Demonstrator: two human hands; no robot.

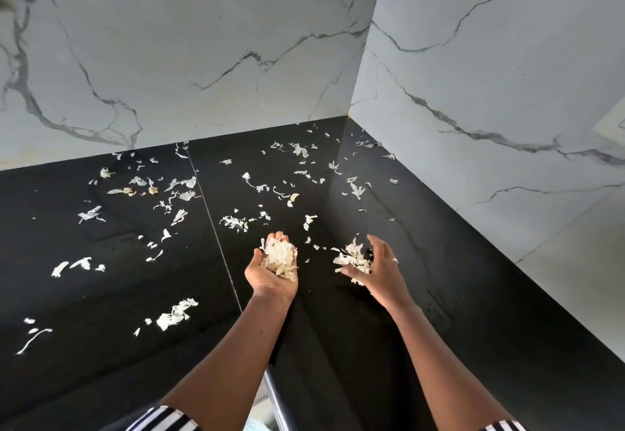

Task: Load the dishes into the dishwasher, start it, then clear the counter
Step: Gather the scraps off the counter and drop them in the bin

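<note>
- From my remote seat I see the left hand [270, 271] turned palm up over the counter [101, 363], fingers curled into a cup that holds a handful of peels [280, 258], pale and papery.
- The right hand [382, 271] is just beside it, nearer the corner, with its fingers spread and only lightly bent. They touch a small pile of peels [353, 258] on the black surface without clenching round it. The fingertips are a little blurred.
- The two hands are near each other but apart, with bare black counter between them.
- Loose peels [176, 314] lie scattered over most of the counter. They are thickest toward the back and the left, and a few lie right in the corner.
- A thin seam [216, 227] runs across the counter from the back wall toward me, passing just left of the left wrist.
- The counter is dark and glossy, and it fits into a corner of white marble wall [203, 42] with grey veins, behind and on the right.
- At the bottom edge I see a striped sleeve [162, 418] on the left arm, and a metal bar [270, 393] between the two forearms.
</note>
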